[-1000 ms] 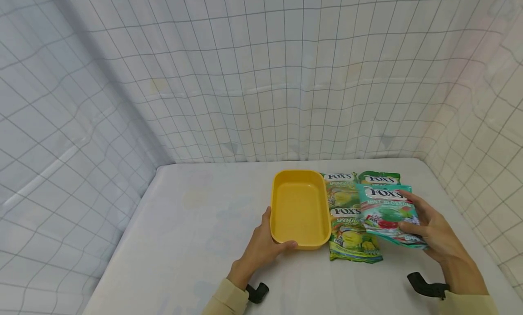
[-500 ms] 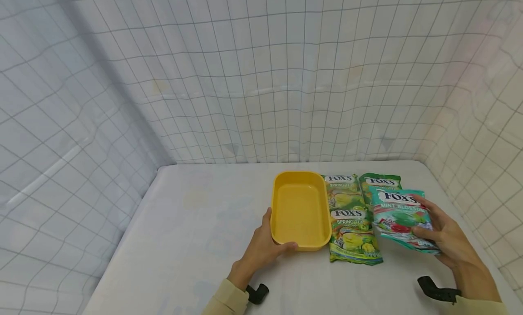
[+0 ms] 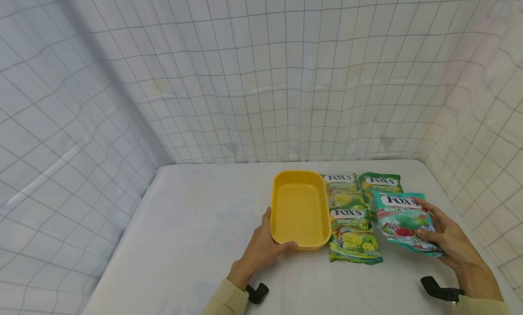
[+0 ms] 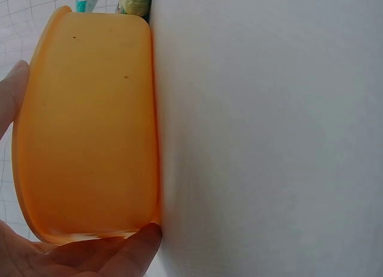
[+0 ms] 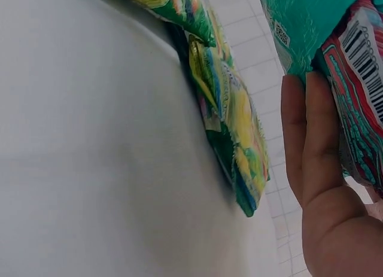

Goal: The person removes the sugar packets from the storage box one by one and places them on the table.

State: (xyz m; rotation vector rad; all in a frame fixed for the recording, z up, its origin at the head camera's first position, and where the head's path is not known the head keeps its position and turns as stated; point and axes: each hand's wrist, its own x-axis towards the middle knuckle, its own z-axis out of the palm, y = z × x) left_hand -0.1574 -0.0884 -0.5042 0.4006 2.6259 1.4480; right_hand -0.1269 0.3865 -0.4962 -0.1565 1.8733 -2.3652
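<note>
My left hand [image 3: 261, 247] holds the near left corner of a yellow plastic tray [image 3: 300, 210], thumb at the front rim and fingers along the left side. The tray's outer wall fills much of the left wrist view. In my right hand [image 3: 455, 242] is a teal Fox's Mint Blossom candy bag [image 3: 404, 222], gripped by its right edge with the thumb on the front. Its barcoded back shows in the right wrist view, with fingers behind it. Held above the table, this bag overlaps a green Fox's Spring Tea bag [image 3: 380, 181] at the back right.
Right beside the tray lie two more green Spring Tea bags, a front one [image 3: 353, 240] and a back one [image 3: 342, 190], the front one lapping over the back. A white table [image 3: 196, 242] carries everything. Grid-patterned white sheets [image 3: 261, 101] enclose the back and sides.
My right hand has carried the Mint Blossom bag right and slightly toward me, uncovering more of the back right Spring Tea bag. The left hand and tray have stayed put.
</note>
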